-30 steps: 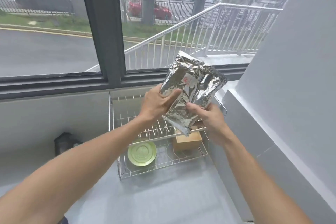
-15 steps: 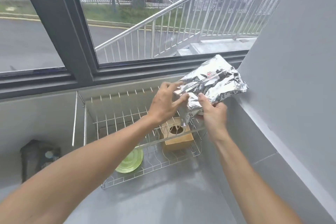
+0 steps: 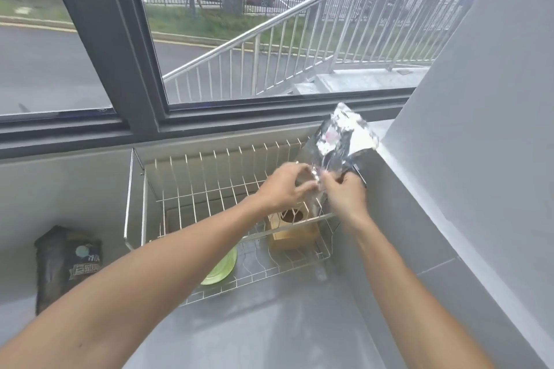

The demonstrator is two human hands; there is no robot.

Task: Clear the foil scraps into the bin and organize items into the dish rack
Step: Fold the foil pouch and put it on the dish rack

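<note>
A silver foil bag (image 3: 341, 141) stands tilted at the right end of the wire dish rack (image 3: 141, 189), against the grey wall. My left hand (image 3: 284, 186) and my right hand (image 3: 344, 198) both grip its lower edge, close together and blurred. Under my hands a wooden box with a round hole (image 3: 292, 229) sits inside the rack. A green plate (image 3: 221, 266) lies flat on the rack's floor, partly hidden by my left forearm.
A dark packet (image 3: 66, 263) lies on the grey counter left of the rack. A window with a dark frame (image 3: 120, 69) runs behind the rack. The grey wall (image 3: 464, 159) closes off the right side. Bare counter (image 3: 269, 323) lies in front of the rack.
The foil bag has come down from in front of the window to the rack's right end. Both hands lowered with it and moved closer together.
</note>
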